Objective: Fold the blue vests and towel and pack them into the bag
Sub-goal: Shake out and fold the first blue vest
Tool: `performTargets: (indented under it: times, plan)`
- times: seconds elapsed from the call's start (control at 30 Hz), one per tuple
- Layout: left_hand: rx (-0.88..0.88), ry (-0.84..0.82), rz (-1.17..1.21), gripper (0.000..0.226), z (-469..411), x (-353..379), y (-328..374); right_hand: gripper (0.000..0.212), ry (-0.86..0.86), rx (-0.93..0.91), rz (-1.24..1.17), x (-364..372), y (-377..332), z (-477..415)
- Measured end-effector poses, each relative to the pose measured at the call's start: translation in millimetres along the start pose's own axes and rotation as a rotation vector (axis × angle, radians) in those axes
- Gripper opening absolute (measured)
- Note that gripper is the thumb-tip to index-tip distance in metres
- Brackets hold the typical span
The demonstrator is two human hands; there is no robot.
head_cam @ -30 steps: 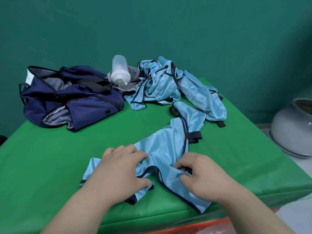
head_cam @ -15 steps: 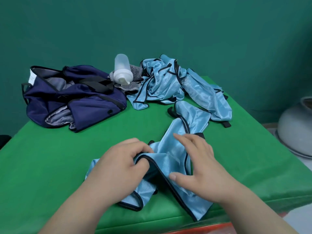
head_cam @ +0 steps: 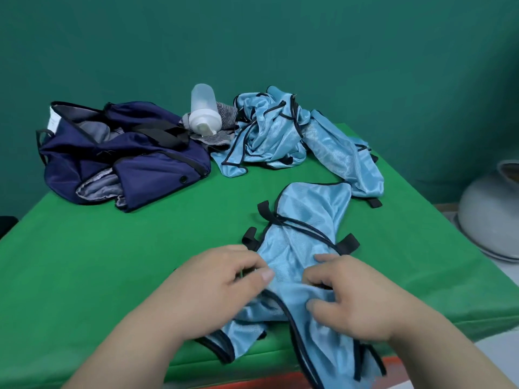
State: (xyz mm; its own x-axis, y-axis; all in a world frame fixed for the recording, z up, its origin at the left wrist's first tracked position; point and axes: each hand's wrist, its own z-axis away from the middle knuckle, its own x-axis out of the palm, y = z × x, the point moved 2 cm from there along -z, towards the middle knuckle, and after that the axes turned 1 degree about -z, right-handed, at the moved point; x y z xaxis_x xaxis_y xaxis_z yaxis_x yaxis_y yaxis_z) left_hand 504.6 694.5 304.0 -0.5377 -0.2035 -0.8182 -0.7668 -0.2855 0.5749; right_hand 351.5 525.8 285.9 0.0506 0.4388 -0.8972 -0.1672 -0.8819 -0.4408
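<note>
Both your hands are on the near vest (head_cam: 304, 220) at the front edge of the green table (head_cam: 112, 262). Your left hand (head_cam: 222, 287) has its fingers curled, with the thumb pressed onto the light blue fabric, pinching the vest's left side. Your right hand (head_cam: 356, 301) has its fingers curled down into the cloth and its thumb tucked against it, gripping the right side. This vest lies crumpled, not flat. Its far end is spread on the table, black straps stick out on both sides, and its near end hangs over the table edge. The remaining blue vests (head_cam: 269, 136) sit in a tangled heap at the back of the table, with one trailing off to the right toward the near vest but apart from it. The navy bag (head_cam: 126, 153) is at back left, open and slumped, its grey lining showing. A white bottle (head_cam: 202, 113) lies tilted between the bag and the heap, resting on a grey striped cloth (head_cam: 226, 115), likely the towel. A grey pot (head_cam: 491, 214) stands off the table at right.
</note>
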Motion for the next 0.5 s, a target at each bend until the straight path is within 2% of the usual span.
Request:
performTargets:
  times: [0.1, 0.17, 0.23, 0.3, 0.37, 0.5]
  plan:
    - [-0.092, 0.109, -0.106, 0.033, -8.9, 9.3, -4.4, 0.029, 0.000, -0.031, -0.112, -8.7, -4.4, 2.1]
    - [-0.116, 0.155, -0.181, 0.022, -14.8, 14.9, -7.2, 0.038, 0.097, -0.050, -0.165, -11.1, -5.7, -0.5]
    - [-0.116, 0.149, -0.241, 0.023, -20.7, 21.2, -8.7, 0.046, 0.198, -0.023, -0.115, -7.8, -6.2, -7.7]
    - [-0.092, 0.116, -0.280, 0.026, -27.0, 27.7, -8.4, 0.045, 0.221, 0.029, -0.015, 1.3, -2.4, -17.6]
    - [-0.081, 0.070, -0.288, 0.029, -31.8, 33.4, -8.6, 0.045, 0.152, 0.086, 0.060, 12.8, 3.6, -24.6]
    - [-0.089, -0.011, -0.325, 0.031, -35.3, 37.2, -9.9, 0.031, 0.127, 0.254, 0.196, 11.2, 12.0, -23.8]
